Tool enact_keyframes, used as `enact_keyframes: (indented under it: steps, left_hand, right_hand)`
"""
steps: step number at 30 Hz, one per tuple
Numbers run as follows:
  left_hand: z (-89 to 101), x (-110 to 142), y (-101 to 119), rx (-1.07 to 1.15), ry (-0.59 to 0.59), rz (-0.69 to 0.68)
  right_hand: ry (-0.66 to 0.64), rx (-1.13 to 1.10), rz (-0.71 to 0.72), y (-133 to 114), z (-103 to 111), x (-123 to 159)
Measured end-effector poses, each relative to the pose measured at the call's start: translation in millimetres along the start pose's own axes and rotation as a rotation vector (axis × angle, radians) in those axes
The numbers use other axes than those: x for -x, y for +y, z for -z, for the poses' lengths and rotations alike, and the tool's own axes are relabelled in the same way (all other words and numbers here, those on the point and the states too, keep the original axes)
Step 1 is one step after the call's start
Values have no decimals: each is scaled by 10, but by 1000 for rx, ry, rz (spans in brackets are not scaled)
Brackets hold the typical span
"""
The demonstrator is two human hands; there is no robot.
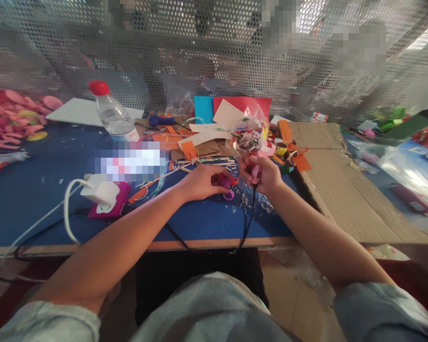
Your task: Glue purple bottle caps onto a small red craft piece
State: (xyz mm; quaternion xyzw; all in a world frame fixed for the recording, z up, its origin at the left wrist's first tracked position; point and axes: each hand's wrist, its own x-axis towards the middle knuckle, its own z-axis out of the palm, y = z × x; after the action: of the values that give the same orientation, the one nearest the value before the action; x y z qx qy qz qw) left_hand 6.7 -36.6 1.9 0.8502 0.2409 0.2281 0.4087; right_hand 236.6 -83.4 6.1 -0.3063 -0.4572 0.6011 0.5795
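My right hand (267, 173) is wrapped round the handle of a pink hot glue gun (266, 151), whose black cord (251, 213) hangs from the grip to the table's front edge. Just to its left, my left hand (203, 182) curls its fingers around a small purple object (224, 180), partly hidden by the fingers. A purple ring (228, 194) shows just below the fingertips, and a bit of red lies beside them. Whether the ring is joined to the purple object I cannot tell. White crumbs are scattered on the blue tabletop under the hands.
Paper scraps, thin sticks and a plastic bag (251, 130) of bits crowd the back. To the left stand a red-capped bottle (116, 116), a white charger (102, 192) on a magenta power strip (123, 194), and cables. Cardboard (356, 185) lies right; perforated metal (185, 47) rises behind.
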Motion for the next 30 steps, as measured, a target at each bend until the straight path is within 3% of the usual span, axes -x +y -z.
enact_keyframes:
  steps: [3, 7, 10, 14, 24, 30]
  left_hand:
    - [-5, -36, -39, 218, 192, 29]
    - [27, -80, -70, 421, 485, -103]
    - [64, -94, -76, 500, 615, -150]
    - [87, -102, -78, 523, 660, -194]
    - [48, -37, 51, 439, 626, -260]
    - [17, -6, 105, 349, 679, -328]
  right_hand:
    - [-2, 16, 50, -9, 34, 42]
    - [15, 21, 54, -45, 55, 79]
    - [-34, 27, 25, -55, 51, 100]
    - [-98, 35, -5, -22, 38, 128]
    - [-98, 60, 33, 4, 3, 161]
    - [-87, 92, 33, 6, -19, 178]
